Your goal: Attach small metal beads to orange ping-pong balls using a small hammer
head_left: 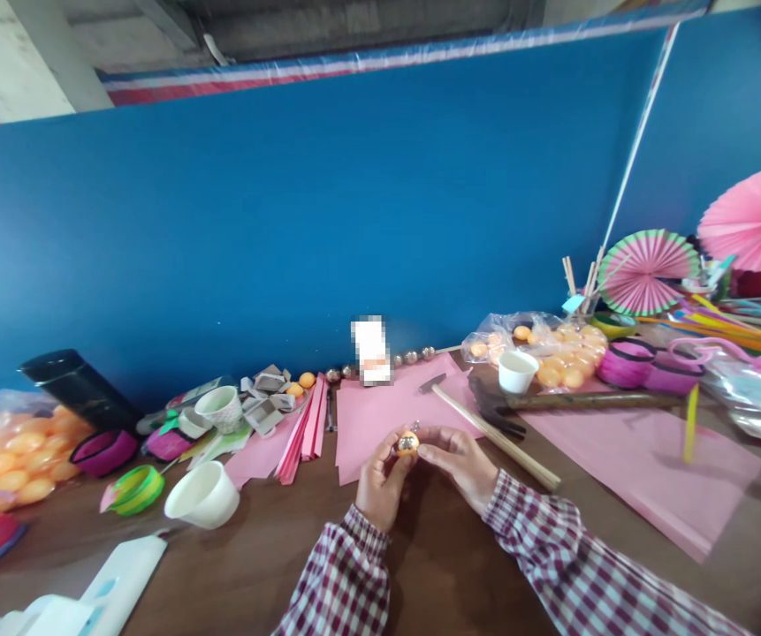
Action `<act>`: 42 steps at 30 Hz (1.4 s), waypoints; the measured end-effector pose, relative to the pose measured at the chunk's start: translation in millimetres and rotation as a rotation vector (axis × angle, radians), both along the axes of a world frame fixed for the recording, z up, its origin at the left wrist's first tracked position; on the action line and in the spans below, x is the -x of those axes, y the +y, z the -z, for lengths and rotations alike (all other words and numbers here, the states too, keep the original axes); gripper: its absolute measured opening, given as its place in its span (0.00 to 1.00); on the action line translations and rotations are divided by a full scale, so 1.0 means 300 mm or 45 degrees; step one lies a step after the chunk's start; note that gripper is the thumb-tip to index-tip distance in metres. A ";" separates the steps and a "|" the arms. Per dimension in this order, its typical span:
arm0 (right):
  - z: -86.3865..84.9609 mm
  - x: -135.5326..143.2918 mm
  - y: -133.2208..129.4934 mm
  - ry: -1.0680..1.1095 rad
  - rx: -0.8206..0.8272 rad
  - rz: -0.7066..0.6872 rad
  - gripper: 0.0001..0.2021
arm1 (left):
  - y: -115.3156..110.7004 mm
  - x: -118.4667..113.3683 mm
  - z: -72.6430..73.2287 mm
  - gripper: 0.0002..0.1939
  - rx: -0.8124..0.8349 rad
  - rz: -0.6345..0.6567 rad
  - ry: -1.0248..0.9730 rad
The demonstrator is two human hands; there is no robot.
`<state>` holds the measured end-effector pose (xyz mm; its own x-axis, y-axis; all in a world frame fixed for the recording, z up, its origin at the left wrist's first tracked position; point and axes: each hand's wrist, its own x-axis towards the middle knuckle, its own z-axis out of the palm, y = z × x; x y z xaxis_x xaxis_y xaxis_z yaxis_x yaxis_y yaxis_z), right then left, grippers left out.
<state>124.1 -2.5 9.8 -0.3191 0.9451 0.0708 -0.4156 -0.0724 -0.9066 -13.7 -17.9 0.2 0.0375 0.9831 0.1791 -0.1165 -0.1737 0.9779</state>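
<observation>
Both hands meet over the brown table (460,565), just in front of the stacked pink paper (360,424). Between the fingertips of my left hand (384,477) is a small round ornament (407,442), orange around a shiny metallic middle. From the right, the fingers of my right hand (460,459) pinch together at the ornament's edge, by a small metal piece at its top. A wooden-handled hammer (496,437) rests on the table beyond my right hand.
Paper cups (202,495), a white power strip (125,579) and a bag of orange balls (19,459) are at left. Folded pink strips (304,428) lie left of centre. At right are another bag of balls (566,353), a second hammer (592,401) and pink paper fans (649,272).
</observation>
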 end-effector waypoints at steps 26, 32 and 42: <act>0.008 -0.002 -0.003 0.048 0.060 0.006 0.13 | -0.012 0.004 -0.006 0.18 -0.162 -0.031 0.267; 0.005 -0.003 -0.001 0.057 0.044 -0.015 0.13 | -0.015 0.003 -0.014 0.18 -0.210 -0.059 0.330; 0.003 -0.004 -0.003 0.053 0.018 -0.026 0.13 | -0.019 0.003 -0.012 0.18 -0.216 -0.069 0.279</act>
